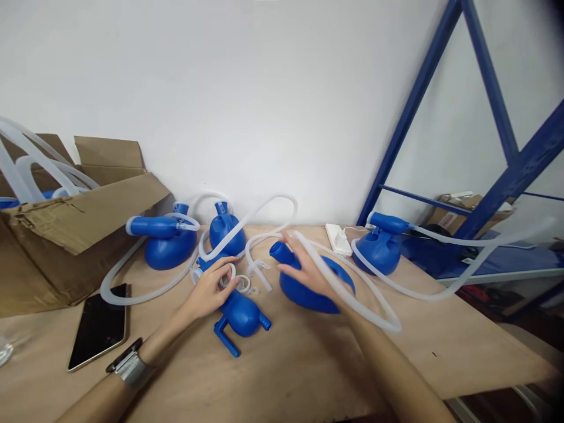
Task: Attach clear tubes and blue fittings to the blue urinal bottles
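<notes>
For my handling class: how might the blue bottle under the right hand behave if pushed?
The blue bottle is probably light for its size, since its open neck suggests a hollow body. It may slide: its surface looks smooth.

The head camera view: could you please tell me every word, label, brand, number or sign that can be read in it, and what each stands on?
No text can be read.
Diagonal blue metal rack beam: faint marks, too blurred to read.
Brown cardboard box beside that beam: pale label, too small to read.
</notes>
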`<state>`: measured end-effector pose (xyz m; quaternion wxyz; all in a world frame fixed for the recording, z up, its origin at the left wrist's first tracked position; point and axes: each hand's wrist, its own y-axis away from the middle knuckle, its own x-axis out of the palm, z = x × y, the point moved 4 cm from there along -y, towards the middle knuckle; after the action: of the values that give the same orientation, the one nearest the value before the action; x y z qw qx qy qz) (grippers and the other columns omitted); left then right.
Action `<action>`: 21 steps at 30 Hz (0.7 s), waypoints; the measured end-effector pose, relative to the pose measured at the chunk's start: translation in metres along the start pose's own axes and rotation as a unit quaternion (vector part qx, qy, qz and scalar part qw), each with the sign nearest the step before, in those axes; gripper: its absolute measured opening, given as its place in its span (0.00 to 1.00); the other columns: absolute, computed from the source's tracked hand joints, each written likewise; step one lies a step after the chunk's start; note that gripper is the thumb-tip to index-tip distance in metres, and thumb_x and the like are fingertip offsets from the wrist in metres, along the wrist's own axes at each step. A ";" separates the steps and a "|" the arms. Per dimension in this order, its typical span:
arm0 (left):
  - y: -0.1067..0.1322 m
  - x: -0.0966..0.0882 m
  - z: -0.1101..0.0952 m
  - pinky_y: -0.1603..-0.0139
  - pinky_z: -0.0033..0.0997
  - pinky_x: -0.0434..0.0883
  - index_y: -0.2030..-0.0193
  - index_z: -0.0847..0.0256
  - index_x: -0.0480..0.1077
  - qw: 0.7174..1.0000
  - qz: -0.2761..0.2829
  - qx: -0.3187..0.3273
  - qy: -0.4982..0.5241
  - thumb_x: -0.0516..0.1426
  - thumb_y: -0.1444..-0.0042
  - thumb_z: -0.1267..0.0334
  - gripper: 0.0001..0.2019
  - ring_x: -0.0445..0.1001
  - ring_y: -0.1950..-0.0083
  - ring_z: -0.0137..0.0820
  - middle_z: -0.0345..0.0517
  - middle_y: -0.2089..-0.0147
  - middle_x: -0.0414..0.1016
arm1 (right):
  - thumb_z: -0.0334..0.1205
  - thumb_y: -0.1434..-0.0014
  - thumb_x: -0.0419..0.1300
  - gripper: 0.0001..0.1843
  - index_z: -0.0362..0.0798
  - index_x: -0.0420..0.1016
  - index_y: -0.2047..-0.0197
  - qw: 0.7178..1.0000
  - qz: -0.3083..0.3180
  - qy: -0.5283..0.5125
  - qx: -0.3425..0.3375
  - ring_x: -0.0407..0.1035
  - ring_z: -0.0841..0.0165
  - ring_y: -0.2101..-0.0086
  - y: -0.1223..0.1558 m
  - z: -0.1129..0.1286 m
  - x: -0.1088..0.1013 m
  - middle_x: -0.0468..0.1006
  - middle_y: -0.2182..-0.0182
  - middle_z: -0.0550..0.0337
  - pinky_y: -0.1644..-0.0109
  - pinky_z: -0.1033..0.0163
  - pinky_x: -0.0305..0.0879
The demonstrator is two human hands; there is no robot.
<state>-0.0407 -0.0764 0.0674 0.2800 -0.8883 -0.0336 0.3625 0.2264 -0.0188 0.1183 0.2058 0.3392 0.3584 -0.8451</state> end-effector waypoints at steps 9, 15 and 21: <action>0.021 -0.007 0.026 0.60 0.34 0.71 0.67 0.55 0.65 0.991 -0.012 -0.123 0.044 0.59 0.39 0.46 0.16 0.80 0.58 0.40 0.45 0.63 0.81 | 0.49 0.56 0.79 0.47 0.52 0.72 0.33 0.995 0.077 -0.054 -0.025 0.72 0.47 0.42 0.021 0.051 0.127 0.72 0.38 0.45 0.35 0.45 0.70; 0.033 -0.007 0.022 0.61 0.34 0.70 0.52 0.55 0.70 0.992 0.034 -0.104 0.055 0.55 0.34 0.47 0.15 0.77 0.67 0.36 0.41 0.66 0.80 | 0.39 0.50 0.72 0.41 0.53 0.69 0.32 0.984 0.029 -0.153 -0.088 0.73 0.53 0.40 0.028 0.029 0.126 0.73 0.37 0.48 0.34 0.49 0.70; 0.038 0.006 0.009 0.37 0.42 0.68 0.48 0.57 0.76 0.977 -0.003 -0.143 0.160 0.48 0.31 0.42 0.25 0.78 0.45 0.45 0.51 0.47 0.82 | 0.37 0.52 0.70 0.43 0.54 0.70 0.32 0.981 -0.035 -0.146 -0.126 0.76 0.52 0.43 0.033 0.035 0.121 0.74 0.37 0.48 0.39 0.48 0.74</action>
<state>-0.0474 -0.1022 0.0384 0.1526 -0.9657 -0.0424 0.2059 0.1481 -0.0787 0.0339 0.2676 0.1708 0.4397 -0.8402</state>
